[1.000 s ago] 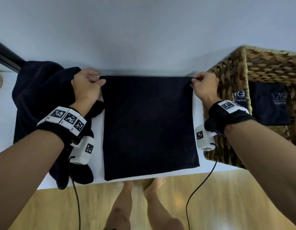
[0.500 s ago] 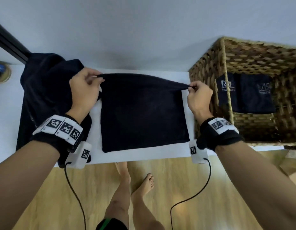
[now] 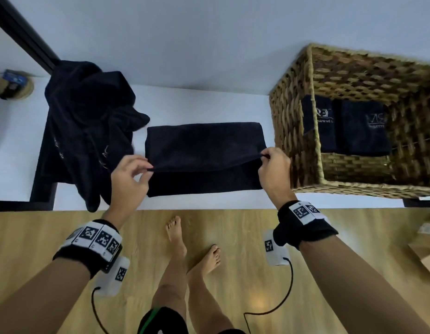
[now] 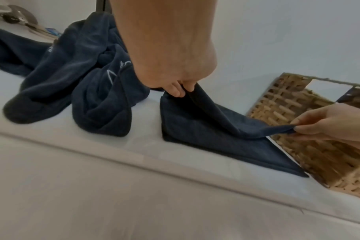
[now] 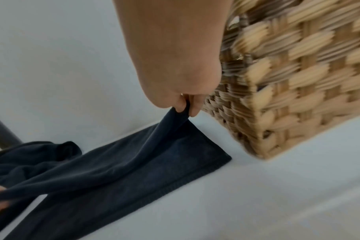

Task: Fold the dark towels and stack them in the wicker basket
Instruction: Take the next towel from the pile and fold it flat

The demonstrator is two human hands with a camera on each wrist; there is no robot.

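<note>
A dark towel [image 3: 204, 145] lies on the white table [image 3: 209, 106], its far edge carried over toward the near edge in a half fold. My left hand [image 3: 129, 179] pinches the left corner [image 4: 187, 91] of the lifted edge. My right hand [image 3: 274, 169] pinches the right corner [image 5: 185, 110], just left of the wicker basket [image 3: 293, 131]. The lifted edge hangs a little above the lower layer. Folded dark towels [image 3: 346, 128] lie inside the basket. A heap of unfolded dark towels [image 3: 88, 126] sits at the left.
The wall runs right behind the table. A small round stand with a dark object [image 3: 15, 86] sits at the far left. The table's front edge [image 3: 209, 206] is close to the towel, with wooden floor and my bare feet below.
Both hands have drawn the towel's far edge from the back of the table toward the front, folding it over itself. The view has pulled back and tilted down.
</note>
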